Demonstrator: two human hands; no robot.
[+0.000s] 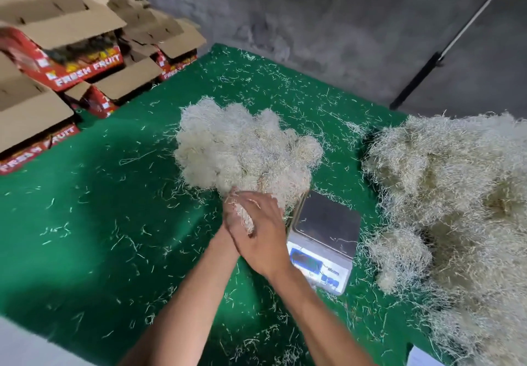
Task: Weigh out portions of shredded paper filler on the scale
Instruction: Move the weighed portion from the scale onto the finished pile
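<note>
Head view: both hands (pixel 252 226) clasp a paper filler wad (pixel 242 214) between them, beside the scale (pixel 325 237).

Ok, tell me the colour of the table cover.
Green table cover, seen in the head view.

Dim room, bright light on the green cloth (pixel 114 209) (perhaps overhead), edges bowed and softly blurred.

"FRESH FRUIT" in pale capitals runs along the red side panel of the upper carton (pixel 85 72) in the stack at far left. A lower carton (pixel 37 149) carries the same words (blurred and partly cut off). The scale's display (pixel 306 260) and its key markings are too blurred to read.
</note>
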